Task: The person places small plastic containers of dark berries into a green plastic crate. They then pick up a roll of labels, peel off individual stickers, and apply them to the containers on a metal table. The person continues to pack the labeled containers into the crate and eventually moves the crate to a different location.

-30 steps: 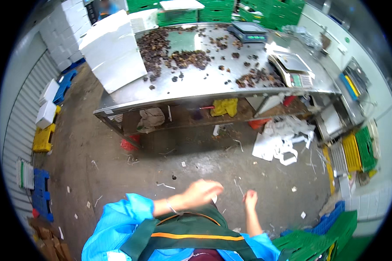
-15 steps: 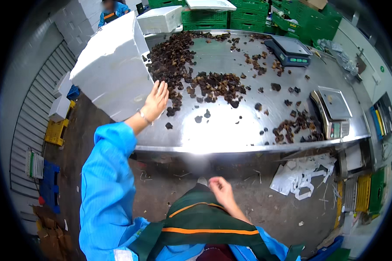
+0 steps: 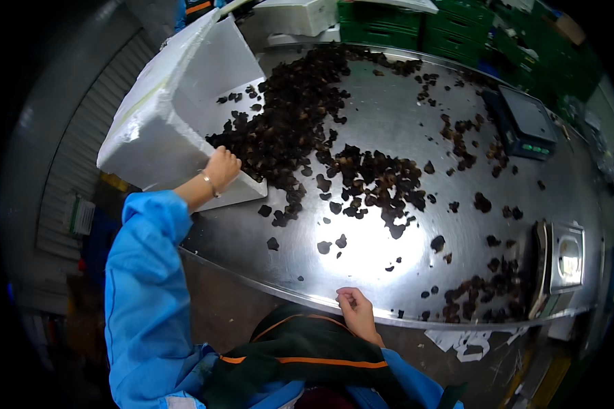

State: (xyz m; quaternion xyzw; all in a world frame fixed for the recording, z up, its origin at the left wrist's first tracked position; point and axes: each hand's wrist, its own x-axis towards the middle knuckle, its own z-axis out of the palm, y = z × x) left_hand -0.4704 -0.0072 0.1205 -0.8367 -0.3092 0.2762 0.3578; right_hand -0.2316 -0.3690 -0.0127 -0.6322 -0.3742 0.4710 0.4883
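Observation:
My left hand (image 3: 223,169) has its fingers curled over the edge of a large white foam box (image 3: 143,129). The box lies tipped on its side at the table's left, its open mouth facing the dark heap, with a few pieces still inside. Dark brown, mushroom-like pieces (image 3: 300,102) spread from the box mouth across the steel table (image 3: 382,102), with a smaller cluster (image 3: 378,180) nearer the middle. My right hand (image 3: 359,315) is at the near table edge, fingers bent together, with nothing visible in them.
Two scales stand at the right: a dark one (image 3: 525,126) farther back and a silver one (image 3: 563,259) by the front corner. More pieces (image 3: 484,293) lie beside the nearer scale. Green crates (image 3: 382,27) and another foam box (image 3: 297,17) stand behind the table. White scraps (image 3: 464,343) lie below.
The foam box has tilted over, and its inside now shows. My left hand went from lying flat against it to gripping its edge. My view has moved closer over the table.

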